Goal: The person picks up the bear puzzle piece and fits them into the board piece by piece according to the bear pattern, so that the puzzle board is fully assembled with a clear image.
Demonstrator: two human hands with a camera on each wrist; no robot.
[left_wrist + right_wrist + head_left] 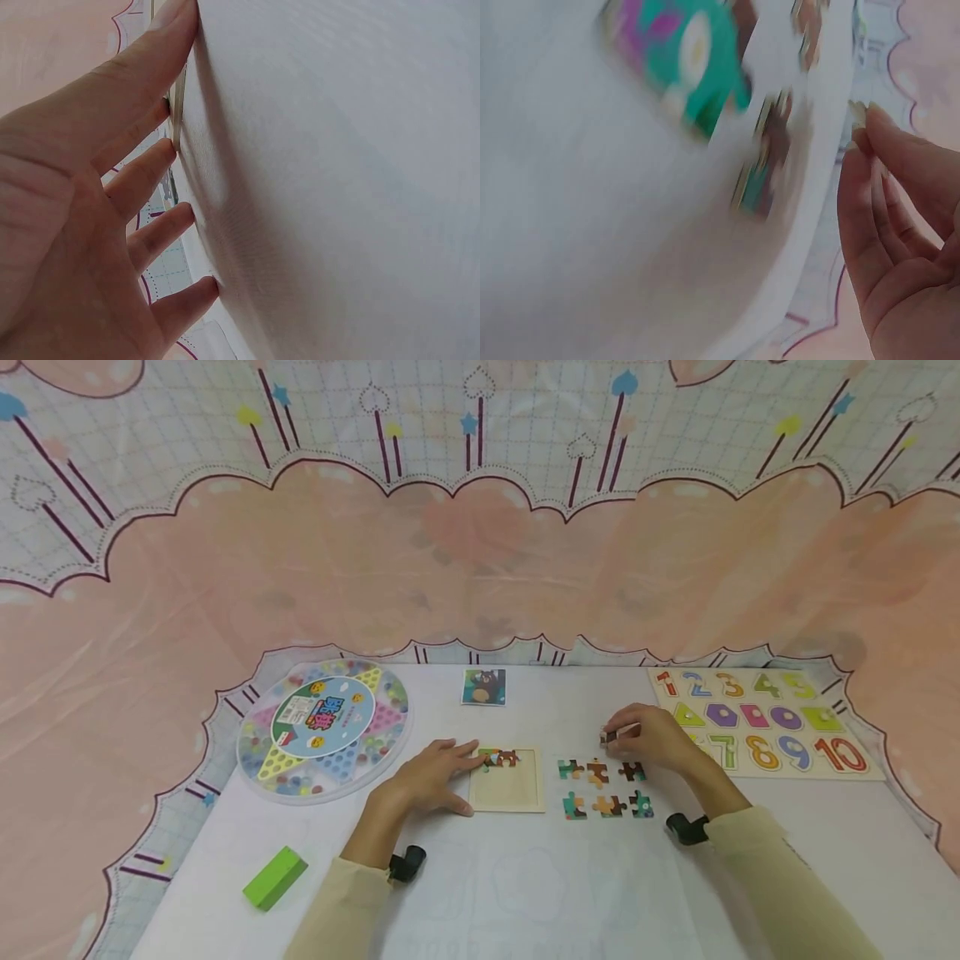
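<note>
My left hand (429, 777) rests with spread, fairly straight fingers at the left side of a small wooden puzzle tray (508, 793). In the left wrist view its fingertips and thumb (169, 22) touch the tray's edge and the tabletop. Joined jigsaw pieces (504, 758) lie along the top of the tray. Between thumb and fingertips my right hand (656, 739) pinches a jigsaw piece (858, 114), held above the table, its picture mostly hidden. Below and left of that hand, several loose pieces lie in two rows, among them a brown one (597, 772) and a teal one (642, 804).
Behind the tray lies a bear picture card (483, 687). A round Chinese checkers board (322, 727) is at the left, with a green block (275, 878) nearer the front. The number and shape board (772, 727) stretches out at the right, beyond my right hand.
</note>
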